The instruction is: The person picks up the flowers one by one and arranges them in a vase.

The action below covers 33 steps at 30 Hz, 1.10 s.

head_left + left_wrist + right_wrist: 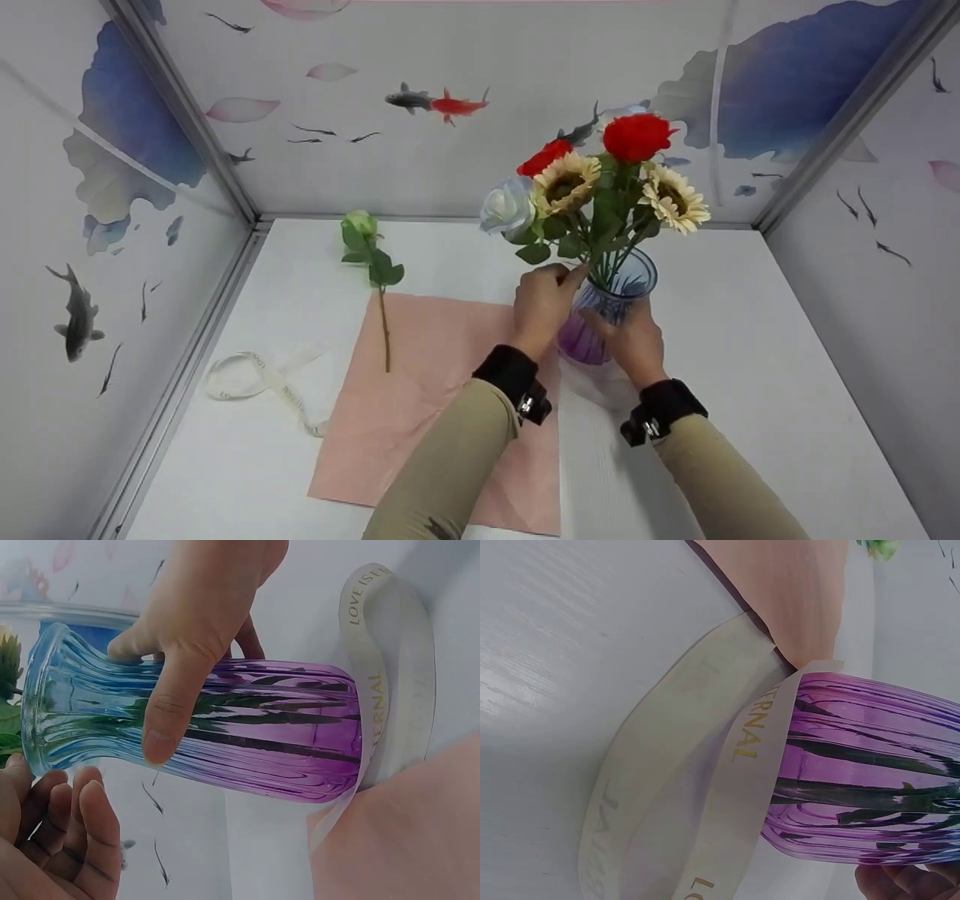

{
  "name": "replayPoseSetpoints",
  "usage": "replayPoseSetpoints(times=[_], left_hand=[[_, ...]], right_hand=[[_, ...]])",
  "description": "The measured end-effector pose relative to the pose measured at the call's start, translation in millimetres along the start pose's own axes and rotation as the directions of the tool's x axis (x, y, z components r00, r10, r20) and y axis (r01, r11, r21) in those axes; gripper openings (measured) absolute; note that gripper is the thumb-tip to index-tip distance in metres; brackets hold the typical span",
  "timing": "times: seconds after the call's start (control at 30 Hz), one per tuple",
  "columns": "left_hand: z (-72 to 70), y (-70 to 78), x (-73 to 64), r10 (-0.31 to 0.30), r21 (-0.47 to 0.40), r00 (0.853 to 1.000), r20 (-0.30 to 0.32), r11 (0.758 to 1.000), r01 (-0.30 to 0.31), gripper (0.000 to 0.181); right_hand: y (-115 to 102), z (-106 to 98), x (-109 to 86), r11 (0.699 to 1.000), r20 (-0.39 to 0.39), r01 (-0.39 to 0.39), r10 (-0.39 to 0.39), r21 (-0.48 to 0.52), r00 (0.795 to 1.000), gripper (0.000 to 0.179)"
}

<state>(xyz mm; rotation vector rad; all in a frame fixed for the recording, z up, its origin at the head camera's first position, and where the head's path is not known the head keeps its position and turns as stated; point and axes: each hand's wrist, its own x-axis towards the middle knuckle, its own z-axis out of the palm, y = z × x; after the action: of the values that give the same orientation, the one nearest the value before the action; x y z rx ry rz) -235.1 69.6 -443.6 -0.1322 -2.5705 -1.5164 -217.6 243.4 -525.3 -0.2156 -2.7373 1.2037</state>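
Note:
A ribbed glass vase [585, 334], blue at the neck and purple at the base, holds a bouquet of red roses [637, 137], cream sunflowers [568, 184] and a pale blue rose [508, 206]. My right hand [637, 341] grips the vase round its middle, its thumb lying across the front in the left wrist view. Beside the rim, my left hand [544, 304] has thumb and forefinger pinched at a flower stem below the blooms; its other fingers curl loosely. Through the purple glass [870, 765] dark stems show. A white ribbon with gold letters [367, 652] lies against the vase's base.
A green-white rose [361, 229] lies at the left, its stem across a pink wrapping sheet [435, 360]. Further left, another lettered ribbon [262, 375] lies looped on the white table [757, 360]. Printed panels [465, 165] enclose the back and sides.

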Motion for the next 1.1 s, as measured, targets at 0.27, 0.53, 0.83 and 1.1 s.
replayPoseSetpoints(times=[0.27, 0.53, 0.83, 1.1], left_hand=[[-1.5, -6.9, -5.1, 0.04, -0.034, 0.998, 0.043, 0.999, -0.039, 0.051], [-4.4, -16.3, -8.8, 0.035, -0.05, 0.996, 0.082, 0.998, -0.031, 0.052], [-15.0, -35.8, -11.1, -0.056, -0.067, 0.991, 0.124, 0.996, 0.065, 0.043], [-28.8, -55.7, -13.2, -0.091, -0.071, 0.991, 0.1, 0.993, 0.098, 0.041]], right_hand=[[1.4, 0.6, 0.1, 1.0, -0.003, 0.004, -0.004, 0.008, 1.0, 0.101], [0.9, 0.3, -0.3, 1.0, -0.001, 0.004, -0.004, 0.018, 1.0, 0.1], [0.0, -0.2, 1.3, 0.999, 0.041, -0.045, 0.044, 0.03, 0.998, 0.111], [0.3, 0.0, 2.4, 0.998, 0.048, -0.052, 0.051, 0.024, 0.998, 0.113]])
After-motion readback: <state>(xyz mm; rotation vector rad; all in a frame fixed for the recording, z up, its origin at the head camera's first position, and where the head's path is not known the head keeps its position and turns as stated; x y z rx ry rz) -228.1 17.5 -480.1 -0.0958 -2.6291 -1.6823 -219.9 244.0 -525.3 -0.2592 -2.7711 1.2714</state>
